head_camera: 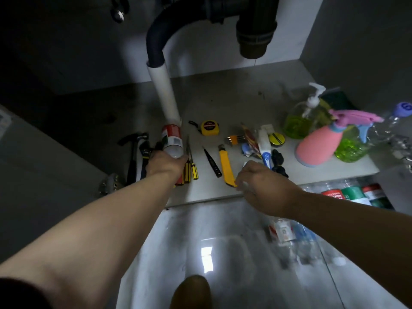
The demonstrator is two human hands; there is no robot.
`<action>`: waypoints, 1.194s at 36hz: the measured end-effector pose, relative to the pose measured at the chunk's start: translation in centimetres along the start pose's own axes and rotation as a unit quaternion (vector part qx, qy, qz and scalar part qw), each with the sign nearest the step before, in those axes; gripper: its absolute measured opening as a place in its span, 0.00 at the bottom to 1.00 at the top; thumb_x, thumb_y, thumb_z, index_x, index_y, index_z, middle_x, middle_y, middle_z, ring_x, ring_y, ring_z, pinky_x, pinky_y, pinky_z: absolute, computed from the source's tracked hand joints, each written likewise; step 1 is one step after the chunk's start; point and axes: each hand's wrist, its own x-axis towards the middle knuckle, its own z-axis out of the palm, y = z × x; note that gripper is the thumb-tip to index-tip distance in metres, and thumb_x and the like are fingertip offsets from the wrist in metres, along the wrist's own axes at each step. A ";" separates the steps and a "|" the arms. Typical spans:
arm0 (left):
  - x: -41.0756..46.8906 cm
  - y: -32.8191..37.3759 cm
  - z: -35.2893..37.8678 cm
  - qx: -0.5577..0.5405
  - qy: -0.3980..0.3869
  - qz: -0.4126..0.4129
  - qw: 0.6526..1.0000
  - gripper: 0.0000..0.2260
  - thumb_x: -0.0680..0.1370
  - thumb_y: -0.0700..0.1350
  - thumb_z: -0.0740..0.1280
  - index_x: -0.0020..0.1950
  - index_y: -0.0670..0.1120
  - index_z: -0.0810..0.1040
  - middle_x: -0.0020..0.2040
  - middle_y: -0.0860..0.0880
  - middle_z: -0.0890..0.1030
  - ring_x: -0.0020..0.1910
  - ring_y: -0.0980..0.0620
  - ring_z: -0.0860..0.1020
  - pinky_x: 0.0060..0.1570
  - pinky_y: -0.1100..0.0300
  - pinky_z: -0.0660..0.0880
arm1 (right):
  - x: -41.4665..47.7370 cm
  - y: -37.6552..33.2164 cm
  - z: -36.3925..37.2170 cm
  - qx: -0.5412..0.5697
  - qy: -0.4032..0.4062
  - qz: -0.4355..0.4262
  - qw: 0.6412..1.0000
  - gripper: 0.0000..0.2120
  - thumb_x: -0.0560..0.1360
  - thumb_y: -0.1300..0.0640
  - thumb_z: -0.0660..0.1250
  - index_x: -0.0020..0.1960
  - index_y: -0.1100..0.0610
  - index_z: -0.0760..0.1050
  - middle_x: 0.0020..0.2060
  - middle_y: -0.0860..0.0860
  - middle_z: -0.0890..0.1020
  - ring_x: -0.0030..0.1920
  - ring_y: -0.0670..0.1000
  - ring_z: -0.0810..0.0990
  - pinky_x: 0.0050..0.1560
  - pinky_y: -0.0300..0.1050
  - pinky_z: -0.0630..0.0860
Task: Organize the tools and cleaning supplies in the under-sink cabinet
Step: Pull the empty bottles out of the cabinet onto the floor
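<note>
My left hand (166,162) grips the bottom of a white bottle with a red and green label (171,139), held just in front of the white drain pipe (165,94). Left of it lie a hammer (133,150) and pliers (145,152). To its right, in a row on the cabinet floor (223,103), lie yellow-handled screwdrivers (191,168), a black pen-like tool (213,162) and a yellow utility knife (226,167). My right hand (260,184) hovers over the knife's near end, fingers curled; whether it holds something is unclear.
A yellow tape measure (209,127), hex keys (235,139), a blue-white brush (265,148) and a round tin (276,139) lie further back. A pump soap bottle (305,117), a pink spray bottle (321,143) and a green spray bottle (352,146) stand at right. Plastic bottles (356,195) lie below the shelf edge.
</note>
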 end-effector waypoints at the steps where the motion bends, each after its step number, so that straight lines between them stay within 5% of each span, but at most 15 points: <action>1: 0.1 -0.2 0.1 -0.003 -0.003 0.000 1.000 0.31 0.68 0.64 0.73 0.64 0.46 0.77 0.61 0.43 0.81 0.56 0.40 0.81 0.54 0.53 0.79 | 0.4 -0.1 0.2 0.017 0.003 0.007 1.000 0.11 0.77 0.59 0.61 0.57 0.55 0.78 0.54 0.53 0.74 0.57 0.54 0.74 0.57 0.52 0.75; 10: -4.6 0.4 -0.3 -0.117 -0.028 0.054 0.991 0.19 0.69 0.56 0.76 0.54 0.50 0.75 0.47 0.51 0.83 0.42 0.51 0.82 0.42 0.59 0.80 | 1.1 -1.0 0.7 0.170 0.030 0.089 0.981 0.14 0.78 0.54 0.68 0.63 0.53 0.75 0.52 0.51 0.74 0.54 0.52 0.77 0.56 0.43 0.74; 15: -10.0 1.9 0.4 -0.215 -0.167 0.172 0.947 0.22 0.71 0.43 0.79 0.57 0.49 0.70 0.44 0.56 0.80 0.35 0.71 0.79 0.31 0.76 0.72 | 0.4 -2.5 -1.9 0.330 0.060 0.120 0.935 0.11 0.77 0.48 0.70 0.57 0.42 0.71 0.46 0.44 0.79 0.46 0.44 0.80 0.44 0.35 0.73; 19: -13.6 4.1 0.8 -0.190 -0.332 0.225 0.896 0.29 0.69 0.43 0.80 0.67 0.49 0.72 0.53 0.50 0.85 0.49 0.59 0.84 0.50 0.60 0.83 | -2.2 -2.4 -4.3 0.395 0.108 0.138 0.902 0.19 0.75 0.49 0.73 0.61 0.47 0.69 0.52 0.44 0.81 0.52 0.46 0.81 0.48 0.37 0.77; 22: -15.8 5.9 1.6 -0.154 -0.432 0.283 0.842 0.24 0.72 0.44 0.79 0.64 0.58 0.75 0.50 0.55 0.86 0.47 0.62 0.84 0.45 0.62 0.83 | -5.1 -0.5 -4.9 0.355 0.108 0.184 0.910 0.29 0.74 0.47 0.74 0.70 0.53 0.67 0.59 0.49 0.81 0.58 0.49 0.81 0.62 0.50 0.77; 25: -17.8 7.3 2.8 -0.063 -0.499 0.302 0.810 0.10 0.74 0.53 0.77 0.53 0.61 0.82 0.43 0.57 0.85 0.43 0.59 0.82 0.42 0.65 0.77 | -9.0 2.6 -4.6 0.343 0.079 0.234 0.906 0.30 0.72 0.44 0.75 0.69 0.51 0.68 0.58 0.48 0.81 0.56 0.49 0.81 0.60 0.52 0.78; 29: -18.6 8.4 5.4 0.212 -0.415 0.420 0.779 0.14 0.77 0.56 0.72 0.59 0.52 0.81 0.53 0.53 0.84 0.52 0.55 0.81 0.54 0.59 0.78 | -14.5 7.3 -2.3 0.274 0.025 0.326 0.904 0.29 0.71 0.40 0.75 0.65 0.49 0.69 0.54 0.46 0.80 0.49 0.48 0.80 0.47 0.44 0.75; 34: -19.1 8.3 7.7 0.280 -0.362 0.475 0.752 0.11 0.79 0.52 0.67 0.61 0.53 0.79 0.55 0.54 0.81 0.49 0.55 0.78 0.53 0.57 0.77 | -18.9 12.0 1.8 0.199 0.022 0.469 0.860 0.35 0.71 0.42 0.74 0.70 0.56 0.64 0.60 0.57 0.79 0.56 0.57 0.79 0.58 0.48 0.75; 40: -17.7 8.9 9.4 0.196 -0.159 0.502 0.827 0.08 0.78 0.50 0.67 0.55 0.54 0.71 0.51 0.51 0.74 0.48 0.47 0.77 0.45 0.49 0.78 | -19.0 15.1 4.1 0.198 0.028 0.514 0.834 0.32 0.74 0.46 0.71 0.70 0.56 0.62 0.54 0.55 0.79 0.53 0.57 0.81 0.60 0.59 0.78; 43: -15.8 10.5 10.1 0.134 -0.069 0.397 0.906 0.16 0.77 0.52 0.70 0.59 0.50 0.68 0.57 0.45 0.74 0.52 0.42 0.77 0.47 0.47 0.78 | -18.3 16.2 4.8 0.173 0.034 0.521 0.835 0.34 0.76 0.44 0.70 0.73 0.57 0.59 0.60 0.58 0.77 0.56 0.59 0.81 0.61 0.59 0.78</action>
